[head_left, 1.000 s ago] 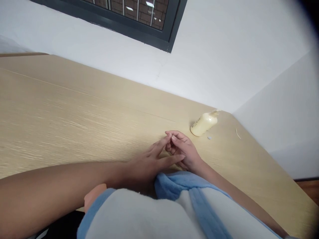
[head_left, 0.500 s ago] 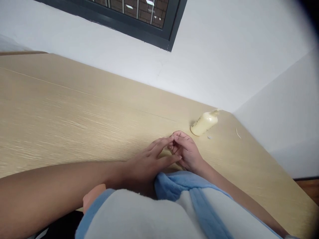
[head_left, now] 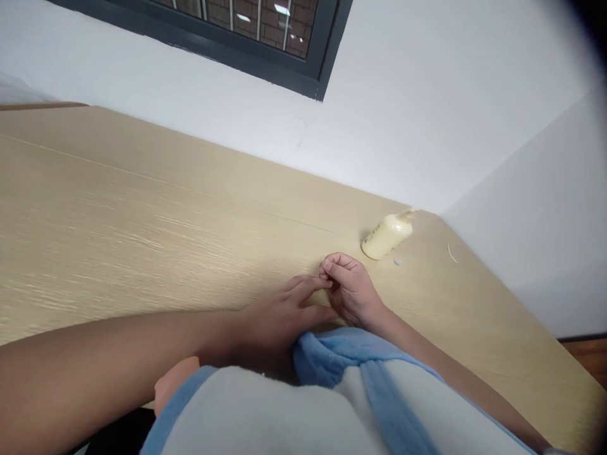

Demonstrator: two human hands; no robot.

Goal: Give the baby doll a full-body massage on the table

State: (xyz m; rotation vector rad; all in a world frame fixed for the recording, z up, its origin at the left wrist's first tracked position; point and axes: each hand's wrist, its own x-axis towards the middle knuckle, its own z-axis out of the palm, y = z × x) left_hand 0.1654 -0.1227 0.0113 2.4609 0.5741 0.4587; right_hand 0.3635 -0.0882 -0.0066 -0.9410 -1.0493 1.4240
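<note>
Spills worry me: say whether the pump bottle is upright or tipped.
Upright: the pump bottle stands on its base, roughly parallel to the wall corner.

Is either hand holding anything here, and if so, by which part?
It cannot be told: the right hand is curled, thumb against fingers, and could hide something tiny. The left hand points toward it, thumb and fingers apart, gripping nothing visible.

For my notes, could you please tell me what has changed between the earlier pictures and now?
The bare left hand has drawn slightly back; the bare right hand has curled its forefinger in. Whether anything was taken or released is unclear. The cream, cylindrical pump bottle stayed put.
</note>
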